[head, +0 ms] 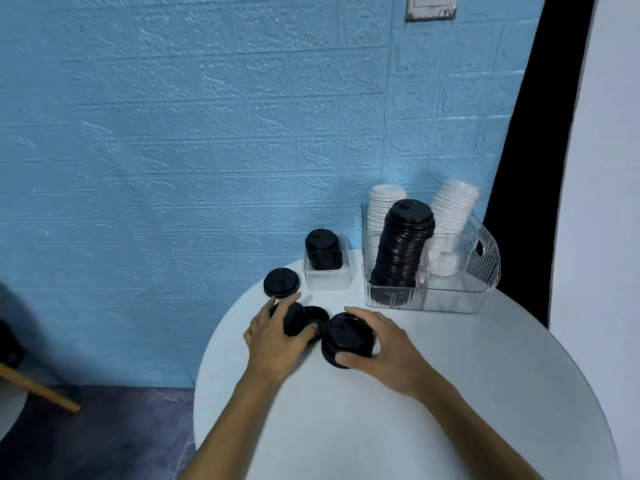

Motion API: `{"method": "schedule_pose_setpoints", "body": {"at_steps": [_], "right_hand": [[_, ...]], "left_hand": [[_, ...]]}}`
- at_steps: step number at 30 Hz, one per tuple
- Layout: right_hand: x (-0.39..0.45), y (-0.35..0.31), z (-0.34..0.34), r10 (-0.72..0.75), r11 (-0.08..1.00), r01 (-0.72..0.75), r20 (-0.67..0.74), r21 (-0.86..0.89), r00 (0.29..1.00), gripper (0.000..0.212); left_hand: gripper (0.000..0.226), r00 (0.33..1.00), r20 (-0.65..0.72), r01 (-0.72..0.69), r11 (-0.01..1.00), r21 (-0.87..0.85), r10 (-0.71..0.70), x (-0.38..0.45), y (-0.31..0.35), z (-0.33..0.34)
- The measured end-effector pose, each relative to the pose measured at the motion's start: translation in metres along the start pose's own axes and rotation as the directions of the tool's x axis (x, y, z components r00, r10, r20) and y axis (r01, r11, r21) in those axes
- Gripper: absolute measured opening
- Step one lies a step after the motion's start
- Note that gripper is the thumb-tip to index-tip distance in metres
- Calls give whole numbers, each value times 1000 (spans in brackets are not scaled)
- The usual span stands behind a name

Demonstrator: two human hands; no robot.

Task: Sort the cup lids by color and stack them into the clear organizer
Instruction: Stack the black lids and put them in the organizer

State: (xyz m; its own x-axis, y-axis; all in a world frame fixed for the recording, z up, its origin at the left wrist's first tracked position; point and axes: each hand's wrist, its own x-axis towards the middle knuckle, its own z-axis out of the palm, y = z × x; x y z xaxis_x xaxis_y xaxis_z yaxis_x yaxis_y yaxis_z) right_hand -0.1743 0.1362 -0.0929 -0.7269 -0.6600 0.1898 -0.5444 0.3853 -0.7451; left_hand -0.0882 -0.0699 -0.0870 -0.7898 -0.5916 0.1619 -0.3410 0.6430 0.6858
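Note:
On the round white table (398,427), my right hand (388,344) grips a short stack of black lids (346,336) from the right side. My left hand (277,337) curls round a few tilted black lids (294,318), with another black lid (317,315) lying just behind them. A single black lid (281,282) lies further back near the table's edge. The clear organizer (450,299) at the back right holds a tall leaning stack of black lids (403,245) and two stacks of white lids (382,207) (452,206).
A small clear box (325,280) left of the organizer holds a short stack of black lids (323,249). A blue brick-patterned wall (194,133) rises behind the table. A wooden chair leg (38,389) shows at the lower left over the dark floor.

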Motion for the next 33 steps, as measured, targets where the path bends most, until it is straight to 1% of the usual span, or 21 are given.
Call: {"method": "schedule_pose_setpoints", "body": {"at_steps": [1,3,5,6,8,10,13,15,17,20,22,24,26,27,29,31,33], "right_hand": [[1,-1,2,7,1000,-7,-17,24,1000,83],[1,-1,3,42,993,-37,-42,115,998,80],[1,1,1,105,974,-95,-40,204,994,81],[1,2,1,129,969,-119,-32,216,991,82],[1,3,2,141,978,-137,-15,157,990,78],[2,3,4,136,988,-135,-8,75,991,75],[3,4,5,122,991,-121,-13,49,993,74],[4,5,5,120,992,-120,-14,48,993,77],[3,4,5,122,991,-120,-17,55,992,80],[2,1,3,104,994,-103,-13,42,995,94],[2,0,4,93,995,-92,-7,36,996,103],[2,2,4,91,995,-91,-2,51,996,109],[1,5,4,103,986,-101,-3,131,995,108],[1,7,3,99,982,-98,-1,159,995,106],[1,7,1,79,981,-78,0,176,997,107],[0,4,1,38,987,-36,-9,158,999,108],[0,1,3,-14,993,17,-25,119,1000,101]], "left_hand": [[60,1000,19,-9,1000,-14,10,1,-2,1],[55,999,5,-35,998,-45,35,3,-3,2],[53,999,-11,-49,997,-58,48,4,-4,3],[52,998,-17,-57,997,-60,56,4,-5,4],[51,997,-25,-71,994,-87,69,4,-6,5],[51,997,-38,-69,985,-156,64,5,-8,5],[49,995,-85,-70,956,-284,48,5,-10,6],[51,993,-107,-81,924,-373,44,5,-7,3],[58,988,-134,-125,900,-417,75,2,-2,-1],[71,975,-188,-193,859,-475,115,-6,8,-4],[75,972,-189,-219,824,-522,139,-12,17,-1],[70,959,-162,-284,822,-494,234,-17,24,9],[62,932,-90,-358,856,-373,351,-20,28,20],[59,924,-37,-373,874,-313,381,-21,28,24],[56,915,34,-385,897,-215,401,-21,24,29],[53,907,52,-409,903,-131,418,-19,20,29],[45,900,66,-424,901,-88,430,-19,18,28]]}}
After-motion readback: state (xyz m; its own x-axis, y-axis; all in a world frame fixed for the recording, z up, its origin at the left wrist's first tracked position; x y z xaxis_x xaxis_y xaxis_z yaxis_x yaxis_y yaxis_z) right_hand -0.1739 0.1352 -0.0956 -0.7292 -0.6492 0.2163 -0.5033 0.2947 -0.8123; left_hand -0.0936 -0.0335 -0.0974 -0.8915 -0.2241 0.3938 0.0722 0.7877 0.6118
